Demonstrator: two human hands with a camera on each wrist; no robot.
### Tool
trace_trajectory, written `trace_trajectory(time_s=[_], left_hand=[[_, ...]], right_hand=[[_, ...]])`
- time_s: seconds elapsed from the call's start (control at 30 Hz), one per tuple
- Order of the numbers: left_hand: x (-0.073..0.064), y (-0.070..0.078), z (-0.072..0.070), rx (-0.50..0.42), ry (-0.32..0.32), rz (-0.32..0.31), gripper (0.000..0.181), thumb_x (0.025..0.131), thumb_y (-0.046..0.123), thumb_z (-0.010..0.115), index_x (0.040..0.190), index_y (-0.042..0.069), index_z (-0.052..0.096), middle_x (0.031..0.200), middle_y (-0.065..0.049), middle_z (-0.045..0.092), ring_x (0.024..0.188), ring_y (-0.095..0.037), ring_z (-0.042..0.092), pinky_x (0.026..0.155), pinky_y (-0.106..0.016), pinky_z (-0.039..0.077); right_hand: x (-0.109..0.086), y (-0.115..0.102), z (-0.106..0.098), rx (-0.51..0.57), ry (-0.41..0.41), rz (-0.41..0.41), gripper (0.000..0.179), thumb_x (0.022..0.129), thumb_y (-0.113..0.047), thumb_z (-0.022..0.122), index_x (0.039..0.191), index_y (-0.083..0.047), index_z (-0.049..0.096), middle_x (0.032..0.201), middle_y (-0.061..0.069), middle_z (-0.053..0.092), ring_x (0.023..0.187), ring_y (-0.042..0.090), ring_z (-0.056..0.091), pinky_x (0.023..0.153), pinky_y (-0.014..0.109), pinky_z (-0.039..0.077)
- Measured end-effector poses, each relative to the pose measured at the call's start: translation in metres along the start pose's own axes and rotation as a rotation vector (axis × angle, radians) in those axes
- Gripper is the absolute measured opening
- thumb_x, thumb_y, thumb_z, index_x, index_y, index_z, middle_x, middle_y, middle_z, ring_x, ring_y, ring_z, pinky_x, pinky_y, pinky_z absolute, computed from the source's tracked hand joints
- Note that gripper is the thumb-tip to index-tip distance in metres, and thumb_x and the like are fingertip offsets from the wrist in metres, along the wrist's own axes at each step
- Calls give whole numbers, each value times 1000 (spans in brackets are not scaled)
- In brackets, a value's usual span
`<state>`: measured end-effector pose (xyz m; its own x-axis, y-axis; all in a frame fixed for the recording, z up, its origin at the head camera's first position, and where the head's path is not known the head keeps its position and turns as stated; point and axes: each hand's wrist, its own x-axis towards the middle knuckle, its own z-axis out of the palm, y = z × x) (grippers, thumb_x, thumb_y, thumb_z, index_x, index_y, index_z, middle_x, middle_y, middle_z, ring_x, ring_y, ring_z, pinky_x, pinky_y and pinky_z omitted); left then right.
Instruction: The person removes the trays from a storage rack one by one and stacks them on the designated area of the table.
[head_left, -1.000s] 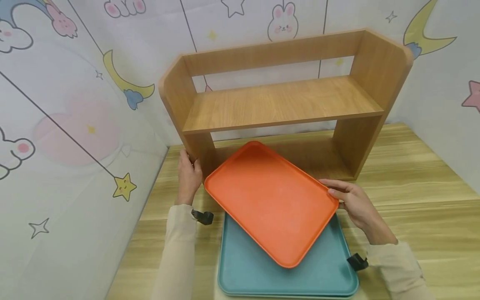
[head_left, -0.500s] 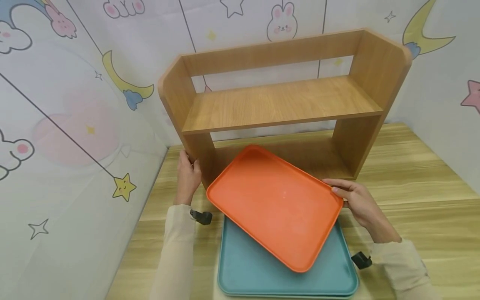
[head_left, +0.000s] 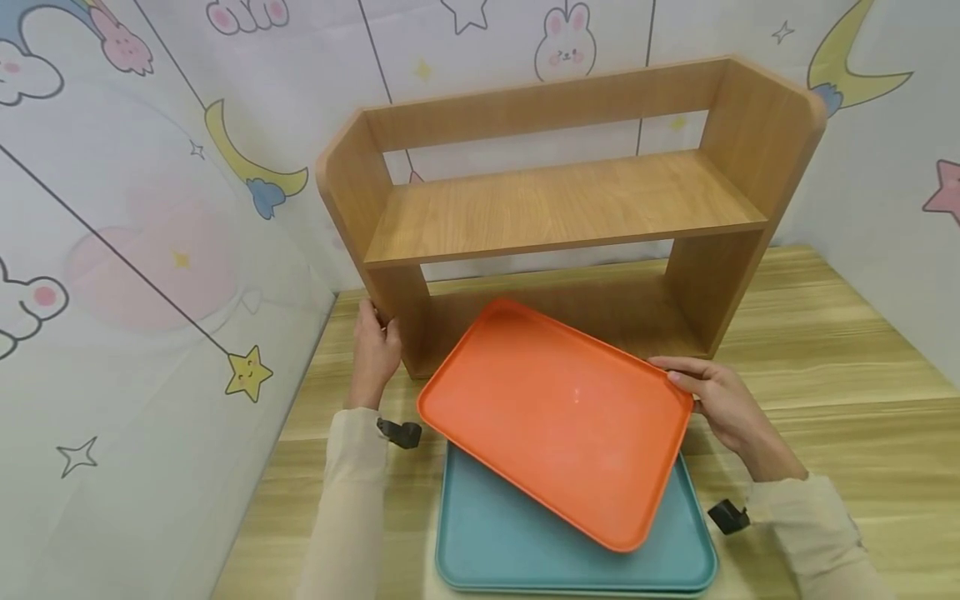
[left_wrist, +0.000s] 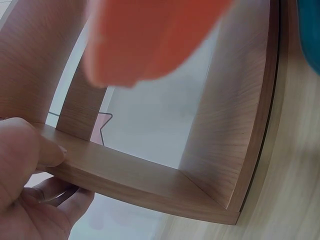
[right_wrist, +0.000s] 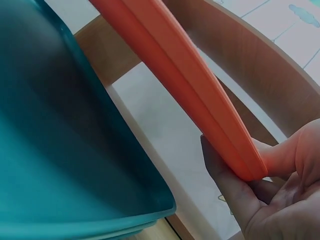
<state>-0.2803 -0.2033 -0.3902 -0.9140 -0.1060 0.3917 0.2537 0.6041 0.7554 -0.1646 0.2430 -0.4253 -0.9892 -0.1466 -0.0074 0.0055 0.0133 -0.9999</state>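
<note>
My right hand [head_left: 731, 408] pinches the right corner of an orange tray [head_left: 558, 417], thumb on top and fingers below in the right wrist view. The orange tray is held at an angle above a teal tray [head_left: 480, 533], overlapping much of it in the head view. At the left, my left hand [head_left: 375, 350] grips the side panel of a two-tier wooden shelf [head_left: 562, 204]. In the left wrist view its thumb lies on the inner face of that panel [left_wrist: 135, 175], with fingers on the outer side. The orange tray's far end blurs across that view.
Beneath the teal tray, a pale rim [right_wrist: 120, 231] shows in the right wrist view. The shelf stands on a wood-grain table [head_left: 847, 367]. A patterned cloth wall [head_left: 150, 275] closes in the left side and the back.
The orange tray has shifted slightly right and toward me in the right hand, its far corner drawing back from the shelf's lower tier. The left hand stays on the panel.
</note>
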Motion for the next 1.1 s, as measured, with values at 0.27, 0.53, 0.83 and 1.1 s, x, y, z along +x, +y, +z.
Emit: trace_trajectory(time_s=[0.27, 0.53, 0.83, 1.1], left_hand=[[0, 0, -1, -9, -20, -5, 28, 95, 1, 46, 121, -6, 39, 120, -27, 50, 112, -40, 55, 93, -49, 50], [-1, 1, -3, -26, -31, 6, 29, 96, 2, 46, 122, -6, 39, 121, -27, 49, 114, -39, 55, 93, -49, 49], [-2, 2, -4, -50, -52, 1, 30, 97, 4, 45, 126, -3, 38, 126, -25, 47, 118, -38, 53, 97, -48, 48], [-3, 3, -5, -50, -48, 3, 30, 97, 3, 44, 125, -4, 38, 124, -26, 48, 117, -38, 53, 96, -48, 49]], right_hand=[[2, 1, -4, -14, -11, 15, 33, 98, -19, 52, 127, -5, 61, 105, -15, 69, 90, 5, 67, 72, 24, 57], [3, 2, -11, -28, -38, 31, 32, 98, -20, 52, 126, -10, 63, 105, -14, 69, 89, 7, 68, 71, 27, 57], [3, 2, -19, -31, -89, 21, 29, 99, -19, 51, 123, -14, 65, 105, -12, 70, 87, 9, 69, 71, 28, 57], [4, 2, -22, -51, -130, 20, 30, 99, -16, 50, 125, -9, 63, 106, -12, 70, 88, 10, 69, 71, 29, 57]])
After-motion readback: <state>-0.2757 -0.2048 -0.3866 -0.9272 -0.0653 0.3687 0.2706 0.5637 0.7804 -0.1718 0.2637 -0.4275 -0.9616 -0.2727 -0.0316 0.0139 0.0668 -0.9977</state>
